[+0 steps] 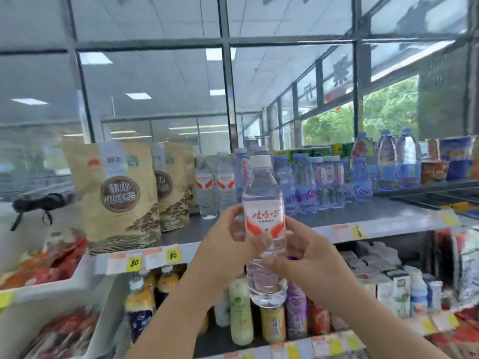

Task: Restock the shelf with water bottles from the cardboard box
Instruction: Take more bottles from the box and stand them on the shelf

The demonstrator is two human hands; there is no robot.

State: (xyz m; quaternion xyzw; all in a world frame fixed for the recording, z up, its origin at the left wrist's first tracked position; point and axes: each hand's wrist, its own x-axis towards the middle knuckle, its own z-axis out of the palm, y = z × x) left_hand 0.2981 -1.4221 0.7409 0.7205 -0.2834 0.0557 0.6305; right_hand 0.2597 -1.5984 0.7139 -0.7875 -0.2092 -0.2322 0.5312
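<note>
Bright daylight, soft blur, warped edges

Both hands, left (228, 242) and right (305, 257), hold an upright water bottle (264, 203) before the shelf (363, 216).

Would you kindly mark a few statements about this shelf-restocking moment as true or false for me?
1. The left hand and right hand both hold the water bottle. True.
2. Its cap is blue. False: it is white.
3. The held bottle lies sideways. False: it is upright.
4. On the top shelf stand red-labelled bottles like it. True.
5. The tan pouches stand right of those bottles. False: they stand to the left.
</note>
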